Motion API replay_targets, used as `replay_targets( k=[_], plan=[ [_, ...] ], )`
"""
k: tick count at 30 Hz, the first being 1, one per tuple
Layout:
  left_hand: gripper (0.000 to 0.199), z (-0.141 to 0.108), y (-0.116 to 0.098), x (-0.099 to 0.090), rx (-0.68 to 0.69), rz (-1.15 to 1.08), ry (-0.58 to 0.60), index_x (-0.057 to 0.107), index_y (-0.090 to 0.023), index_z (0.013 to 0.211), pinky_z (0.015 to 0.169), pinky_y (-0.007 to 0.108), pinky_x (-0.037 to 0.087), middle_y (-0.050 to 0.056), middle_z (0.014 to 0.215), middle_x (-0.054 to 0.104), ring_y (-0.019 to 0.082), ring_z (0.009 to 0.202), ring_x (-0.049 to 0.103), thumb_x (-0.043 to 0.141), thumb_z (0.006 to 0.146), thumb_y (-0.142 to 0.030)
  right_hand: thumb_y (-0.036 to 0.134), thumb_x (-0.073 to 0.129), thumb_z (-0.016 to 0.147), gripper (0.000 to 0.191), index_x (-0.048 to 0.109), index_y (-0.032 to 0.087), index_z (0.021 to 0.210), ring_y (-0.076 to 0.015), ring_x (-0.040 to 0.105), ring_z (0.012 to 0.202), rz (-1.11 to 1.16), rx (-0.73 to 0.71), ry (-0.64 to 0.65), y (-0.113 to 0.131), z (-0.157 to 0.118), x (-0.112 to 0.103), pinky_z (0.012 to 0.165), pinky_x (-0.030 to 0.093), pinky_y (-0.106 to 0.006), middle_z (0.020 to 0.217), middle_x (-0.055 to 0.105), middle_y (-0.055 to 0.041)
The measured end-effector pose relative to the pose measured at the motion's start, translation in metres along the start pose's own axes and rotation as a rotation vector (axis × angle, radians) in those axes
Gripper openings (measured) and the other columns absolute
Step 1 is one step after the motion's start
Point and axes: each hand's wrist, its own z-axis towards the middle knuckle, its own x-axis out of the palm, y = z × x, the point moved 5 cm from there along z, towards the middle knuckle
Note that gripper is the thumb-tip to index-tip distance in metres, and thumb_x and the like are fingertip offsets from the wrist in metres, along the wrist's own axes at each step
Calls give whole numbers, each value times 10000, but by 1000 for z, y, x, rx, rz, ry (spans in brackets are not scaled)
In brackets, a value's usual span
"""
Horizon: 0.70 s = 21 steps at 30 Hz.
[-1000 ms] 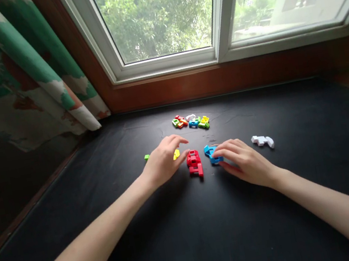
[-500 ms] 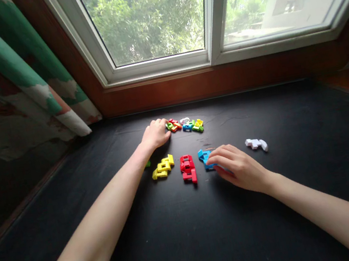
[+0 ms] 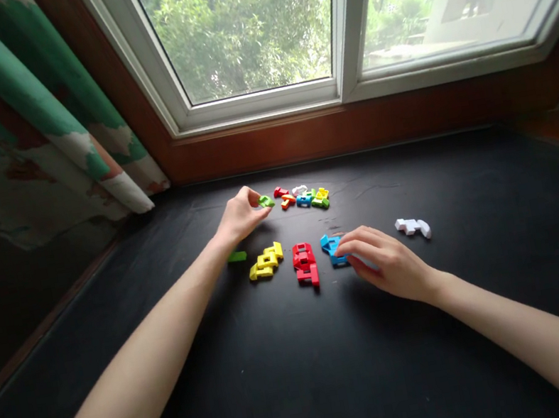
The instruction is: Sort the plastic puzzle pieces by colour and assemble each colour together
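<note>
Between thumb and fingers, my left hand (image 3: 244, 215) pinches a light green piece (image 3: 266, 201), just left of a mixed pile of small plastic pieces (image 3: 304, 200). My right hand (image 3: 389, 262) curls at the right side of some blue pieces (image 3: 333, 248), its fingertips touching them and hiding part of them. A red group (image 3: 304, 262) lies left of the blue one, and a yellow group (image 3: 266, 262) left of that. One green piece (image 3: 237, 257) rests beside my left forearm. White pieces (image 3: 412, 226) lie to the right.
The pieces lie on a black surface (image 3: 288, 380). A window with a white frame (image 3: 261, 105) stands behind it, above a brown wooden sill (image 3: 331, 131). A patterned curtain (image 3: 53, 126) hangs at the left.
My left hand has drawn back left from the pile with the light green piece in it. The green piece near my forearm shows more. My right hand stays by the blue pieces.
</note>
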Motion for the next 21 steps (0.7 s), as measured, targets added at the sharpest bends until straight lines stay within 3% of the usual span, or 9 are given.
replay_targets(
  k=[3,6,10,14,21],
  plan=[
    [350,-42,-20,-14,53,-162,1,559,-161,1007,780,283,556,80,1039,720,191,910,701,692,810,-417,131,491,947,169,601,206,1050,-218,629,965,195,205,-46,7,4,-1,840,514,-366,1055,659,-95],
    [334,-92,-47,-17,178,-541,66,573,-158,1009,785,301,561,72,995,704,205,936,691,740,789,-346,259,536,965,64,567,211,994,-189,636,880,521,490,-60,18,5,9,768,524,-321,974,643,-55],
    [297,-143,-70,-9,309,-656,190,603,-161,1091,710,250,553,74,1036,675,174,902,666,704,812,-168,423,574,957,218,500,223,1003,-172,623,847,895,680,15,35,-2,36,636,511,-265,976,597,-29],
    [304,-158,-74,1,436,-641,261,636,-168,1118,768,253,570,97,1145,616,175,963,641,702,825,-123,401,655,917,271,443,236,953,-135,602,798,1048,721,-14,36,-10,51,615,488,-228,908,566,15],
    [333,-163,-66,12,497,-621,274,619,-186,1189,792,260,555,91,1165,628,157,921,633,698,866,-164,316,671,915,225,468,234,968,-95,593,742,1124,702,56,34,-12,55,596,460,-189,852,574,42]
  ],
)
